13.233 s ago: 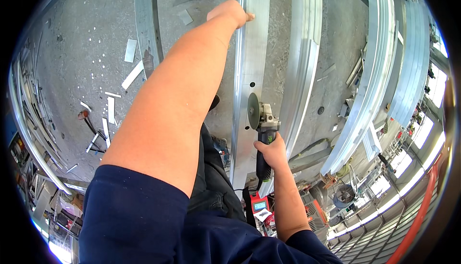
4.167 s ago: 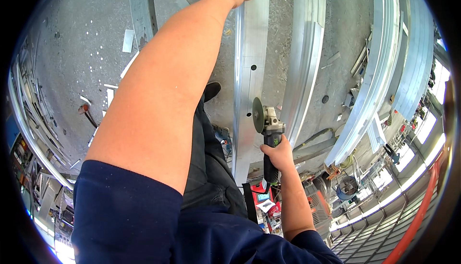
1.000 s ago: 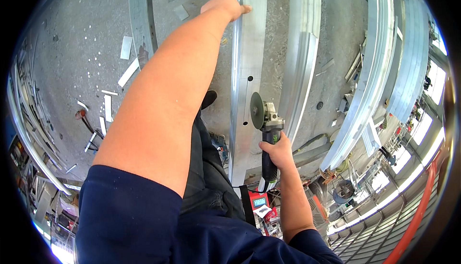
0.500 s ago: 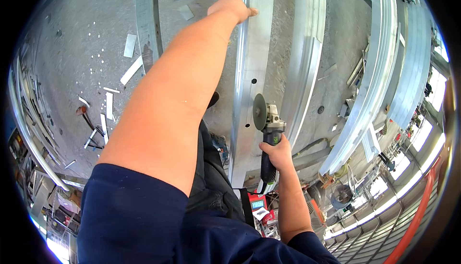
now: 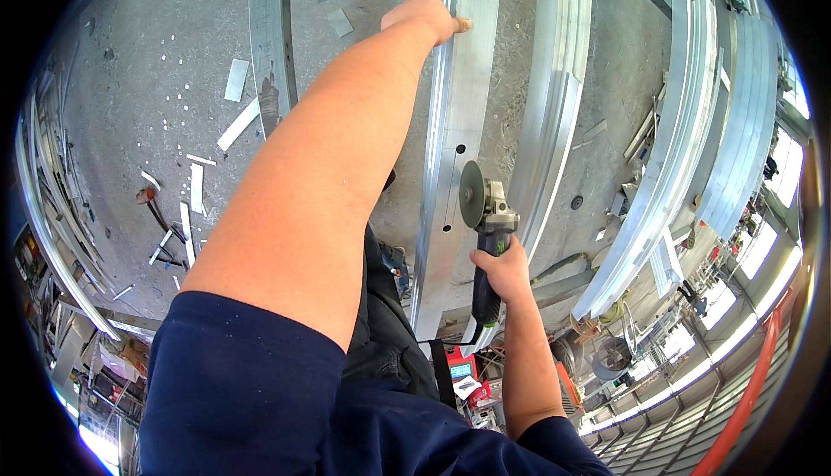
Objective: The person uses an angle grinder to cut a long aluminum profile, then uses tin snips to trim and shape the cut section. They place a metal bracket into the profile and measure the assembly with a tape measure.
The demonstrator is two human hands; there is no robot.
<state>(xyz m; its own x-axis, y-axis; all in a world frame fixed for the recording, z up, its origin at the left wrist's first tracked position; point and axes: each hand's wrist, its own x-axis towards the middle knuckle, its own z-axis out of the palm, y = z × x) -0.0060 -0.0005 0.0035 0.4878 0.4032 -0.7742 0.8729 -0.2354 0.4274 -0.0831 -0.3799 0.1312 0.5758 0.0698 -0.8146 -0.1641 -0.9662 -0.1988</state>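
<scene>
My right hand (image 5: 508,270) is wrapped round the dark body of an angle grinder (image 5: 497,220), its thumb lying across the near side. The grinder's thin round disc (image 5: 472,194) stands upright over the right part of a long silvery metal profile (image 5: 474,86), close to two dark round holes joined by faint lines. Whether the disc touches the metal I cannot tell. Farther up, my left hand (image 5: 422,19) grips the left edge of that profile. One digit reaches onto its flat face; the other fingers are largely hidden.
More long metal profiles (image 5: 554,104) run alongside on the right. A grey beam (image 5: 267,35) lies to the left. Offcuts (image 5: 236,80) and a hammer (image 5: 147,196) are scattered on the concrete floor. A red box with a small screen (image 5: 459,370) sits near my body.
The grinder has shifted slightly up and to the right, its disc a little nearer the upper hole. My left hand keeps its grip on the profile; the view has moved slightly.
</scene>
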